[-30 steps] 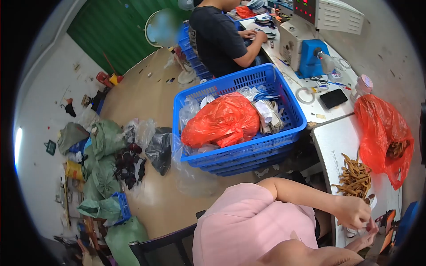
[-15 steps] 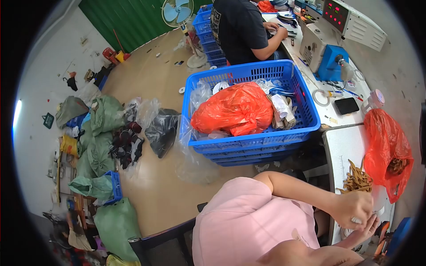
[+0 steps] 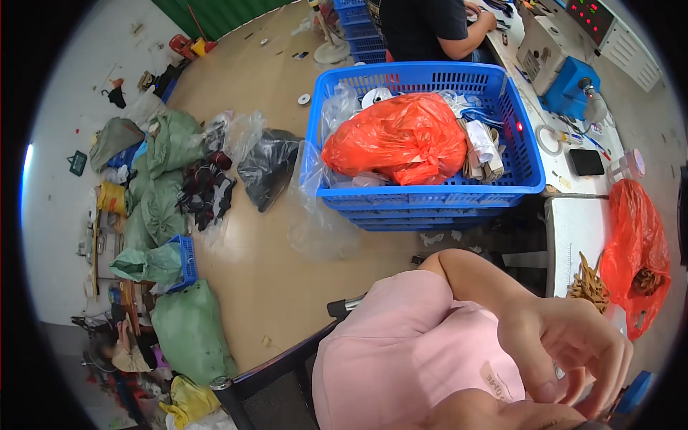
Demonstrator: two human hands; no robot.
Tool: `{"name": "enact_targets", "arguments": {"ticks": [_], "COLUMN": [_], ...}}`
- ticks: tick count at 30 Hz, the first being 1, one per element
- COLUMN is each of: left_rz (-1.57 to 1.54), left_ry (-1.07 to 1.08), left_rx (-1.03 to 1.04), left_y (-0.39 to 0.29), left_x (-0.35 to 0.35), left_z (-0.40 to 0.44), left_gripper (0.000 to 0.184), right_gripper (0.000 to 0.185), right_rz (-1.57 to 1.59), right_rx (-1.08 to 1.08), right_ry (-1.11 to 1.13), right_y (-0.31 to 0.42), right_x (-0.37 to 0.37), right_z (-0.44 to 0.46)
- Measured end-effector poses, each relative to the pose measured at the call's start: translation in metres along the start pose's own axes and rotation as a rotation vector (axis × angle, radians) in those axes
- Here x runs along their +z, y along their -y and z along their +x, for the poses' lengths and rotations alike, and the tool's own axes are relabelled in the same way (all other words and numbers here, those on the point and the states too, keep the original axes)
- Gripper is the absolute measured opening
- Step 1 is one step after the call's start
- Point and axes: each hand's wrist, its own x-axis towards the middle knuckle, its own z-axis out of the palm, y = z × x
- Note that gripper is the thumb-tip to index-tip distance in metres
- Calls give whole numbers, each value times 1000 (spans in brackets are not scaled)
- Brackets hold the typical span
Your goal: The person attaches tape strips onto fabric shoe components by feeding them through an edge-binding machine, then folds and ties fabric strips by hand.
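Observation:
My left hand (image 3: 570,340) is raised close to the camera at the lower right, fingers curled and thumb bent in. Whatever it may hold is hidden by the fingers. Behind it shows only a small part of my right hand (image 3: 582,381), most of its fingers covered. Just beyond the left hand, a heap of thin brown strips (image 3: 590,288) lies on the white table (image 3: 571,228). A red plastic bag (image 3: 634,240) stands beside the heap, with more brown pieces at its mouth.
A blue crate stack (image 3: 430,195) holds another red bag (image 3: 401,140). A co-worker (image 3: 423,32) sits past it at the bench, near a machine (image 3: 573,86) and a black phone (image 3: 586,162). Green sacks (image 3: 190,333) and a black bag (image 3: 269,168) lie on the floor.
My left hand has come back from the table and up towards the camera, now looking larger and covering most of my right hand. The view has shifted, so the crate and bench appear higher.

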Motion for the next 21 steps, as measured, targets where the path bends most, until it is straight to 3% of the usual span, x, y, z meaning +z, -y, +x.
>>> {"name": "enact_targets", "arguments": {"ticks": [8, 11, 16, 21], "left_rz": [117, 8, 134, 58], "left_ry": [40, -19, 250, 19], "left_rx": [95, -52, 177, 76], "left_y": [-4, -11, 12, 8], "left_x": [-1, -1, -27, -12], "left_z": [3, -3, 3, 4], "left_gripper": [36, 29, 23, 22], "right_gripper": [27, 27, 26, 25], "right_rz": [-4, -4, -1, -5], "right_rx": [11, 14, 21, 36], "right_ry": [2, -2, -11, -17], "right_y": [-8, -11, -16, -22], "right_x": [1, -2, -7, -13], "right_z": [-1, -1, -1, 0]}}
